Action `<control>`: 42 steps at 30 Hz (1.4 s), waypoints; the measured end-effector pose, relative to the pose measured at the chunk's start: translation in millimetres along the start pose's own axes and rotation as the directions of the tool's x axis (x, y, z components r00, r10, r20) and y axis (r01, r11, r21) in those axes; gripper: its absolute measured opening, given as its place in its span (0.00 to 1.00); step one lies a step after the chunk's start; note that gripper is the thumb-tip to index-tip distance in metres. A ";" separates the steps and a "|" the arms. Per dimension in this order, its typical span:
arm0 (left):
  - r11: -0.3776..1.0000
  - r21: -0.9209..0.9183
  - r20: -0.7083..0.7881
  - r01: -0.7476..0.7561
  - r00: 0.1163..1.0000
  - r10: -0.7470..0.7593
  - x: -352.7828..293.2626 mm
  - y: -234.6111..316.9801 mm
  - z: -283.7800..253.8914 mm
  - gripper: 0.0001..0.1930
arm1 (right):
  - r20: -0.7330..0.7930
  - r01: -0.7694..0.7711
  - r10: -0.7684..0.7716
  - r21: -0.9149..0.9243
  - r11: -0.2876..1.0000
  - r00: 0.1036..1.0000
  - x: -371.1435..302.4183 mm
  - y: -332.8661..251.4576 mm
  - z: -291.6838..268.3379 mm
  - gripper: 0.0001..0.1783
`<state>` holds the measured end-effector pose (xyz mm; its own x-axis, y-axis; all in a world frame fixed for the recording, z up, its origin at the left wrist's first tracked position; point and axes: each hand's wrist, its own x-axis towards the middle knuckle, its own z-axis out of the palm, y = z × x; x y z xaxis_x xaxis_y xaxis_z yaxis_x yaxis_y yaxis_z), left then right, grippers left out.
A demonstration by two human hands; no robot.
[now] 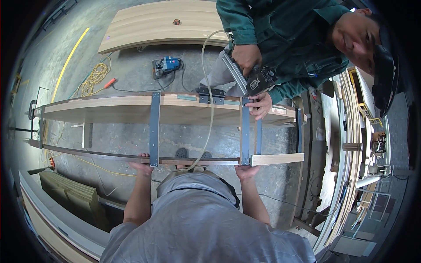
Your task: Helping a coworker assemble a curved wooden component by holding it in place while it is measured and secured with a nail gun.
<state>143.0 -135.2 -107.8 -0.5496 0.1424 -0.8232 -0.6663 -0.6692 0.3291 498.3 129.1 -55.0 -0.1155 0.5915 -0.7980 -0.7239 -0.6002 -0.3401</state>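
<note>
A long wooden rail (pixel 197 161) runs across in front of me, joined by dark cross strips (pixel 155 127) to a thick wooden panel (pixel 109 105) standing on edge beyond it. My left hand (pixel 141 167) grips the rail beside the left strip, fingertips over its top. Near another dark strip, my right hand (pixel 246 172) holds the rail from below, its fingers partly hidden. A co-worker's hand (pixel 260 105) rests at that strip's far end, while their other hand holds a nail gun (pixel 252 81) over it. A pale wood piece (pixel 277 159) lies just right of my right hand.
A dark hinge (pixel 211 95) sits on the panel's edge. An air hose (pixel 212 105) hangs across the frame. On the floor are a blue power tool (pixel 166 66) and a coiled yellow cord (pixel 95 79). Behind stands a wooden board (pixel 153 26); machinery (pixel 316 162) stands at right.
</note>
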 end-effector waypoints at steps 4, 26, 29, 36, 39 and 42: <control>1.000 -0.003 0.033 0.012 0.999 -0.012 0.6 0.9 -1.5 0.41 | 0.012 -0.005 0.005 -0.032 0.999 1.000 3.2 -0.9 -6.0 0.37; 0.999 0.034 -0.011 -0.021 1.000 0.022 -4.9 0.1 4.4 0.41 | 0.038 -0.023 0.024 -0.016 1.000 0.999 2.1 1.0 -3.8 0.35; 0.999 0.031 -0.015 -0.016 1.000 0.017 -4.2 0.7 4.6 0.41 | 0.059 -0.022 0.023 -0.018 1.000 0.998 3.0 1.4 -4.9 0.35; 0.999 0.025 0.021 -0.036 0.999 0.035 -11.9 -0.7 9.4 0.34 | -0.014 -0.019 0.019 -0.001 1.000 1.000 4.1 1.4 -2.9 0.37; 0.998 0.031 0.050 -0.049 0.998 0.047 -12.6 0.5 8.5 0.33 | 0.002 -0.017 0.017 0.007 1.000 1.000 1.7 3.1 0.6 0.37; 0.998 0.033 0.047 -0.051 0.998 0.050 -12.0 0.0 9.3 0.33 | 0.012 -0.007 0.007 -0.002 1.000 1.000 0.6 2.9 1.0 0.36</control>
<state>145.0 -130.1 -93.6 -0.6051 0.1426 -0.7833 -0.6531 -0.6515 0.3859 495.5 128.3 -55.9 -0.1281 0.5937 -0.7944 -0.7220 -0.6050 -0.3357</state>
